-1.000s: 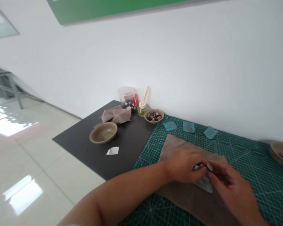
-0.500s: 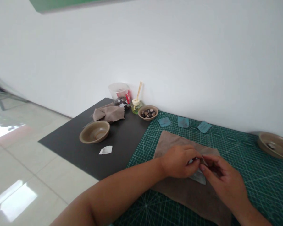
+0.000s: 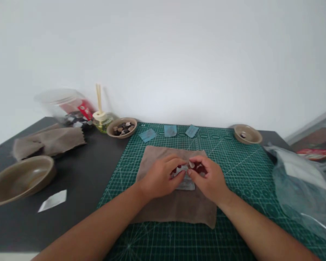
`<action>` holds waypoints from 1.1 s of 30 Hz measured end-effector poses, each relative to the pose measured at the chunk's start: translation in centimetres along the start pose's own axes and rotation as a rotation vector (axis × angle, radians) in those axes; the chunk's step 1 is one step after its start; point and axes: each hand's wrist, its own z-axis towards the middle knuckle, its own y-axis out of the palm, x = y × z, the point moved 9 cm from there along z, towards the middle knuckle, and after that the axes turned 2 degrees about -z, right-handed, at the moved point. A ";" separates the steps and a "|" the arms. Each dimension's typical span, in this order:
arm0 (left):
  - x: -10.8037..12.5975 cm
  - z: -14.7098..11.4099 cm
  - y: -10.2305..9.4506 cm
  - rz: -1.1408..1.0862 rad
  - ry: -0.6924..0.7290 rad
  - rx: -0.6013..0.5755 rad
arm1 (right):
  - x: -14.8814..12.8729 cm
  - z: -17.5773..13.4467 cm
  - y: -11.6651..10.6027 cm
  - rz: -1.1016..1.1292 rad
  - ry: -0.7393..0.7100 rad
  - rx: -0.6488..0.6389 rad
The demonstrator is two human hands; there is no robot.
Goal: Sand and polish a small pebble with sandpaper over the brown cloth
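Observation:
Over a brown cloth (image 3: 176, 208), my two hands meet with fingertips nearly touching. My right hand (image 3: 210, 177) pinches a small pale stone (image 3: 191, 165) between thumb and index finger. My left hand (image 3: 163, 175) is curled, its thumb and index finger close to the stone; what it grips, if anything, is hidden. Beneath the fingers a small pale packet (image 3: 187, 186) lies on the cloth, partly covered by both hands. The cloth is spread on a green cutting mat (image 3: 163, 239).
Three bluish packets (image 3: 170, 131) lie behind the cloth. A bowl of stones (image 3: 122, 136), a reed diffuser (image 3: 101, 121), a plastic jar (image 3: 62, 105), folded cloth (image 3: 50, 141), a larger bowl (image 3: 21, 179) and white paper (image 3: 53, 200) are left. Right: a small bowl (image 3: 248, 135), a plastic bag (image 3: 301, 188).
The view has swung to the right, bringing the plastic bag into sight. My hands stay together above the cloth, and the pale stone now shows more clearly at my right fingertips.

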 end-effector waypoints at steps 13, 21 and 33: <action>-1.8 -0.3 2.9 0.225 -0.066 -0.377 | 1.1 1.5 -0.3 -0.032 0.015 -0.019; -2.0 -0.3 2.7 0.175 -0.130 -0.355 | 2.0 1.8 0.1 0.198 0.128 -0.052; -2.0 -0.2 2.8 0.123 -0.155 -0.353 | 2.6 1.5 0.6 0.297 0.219 -0.092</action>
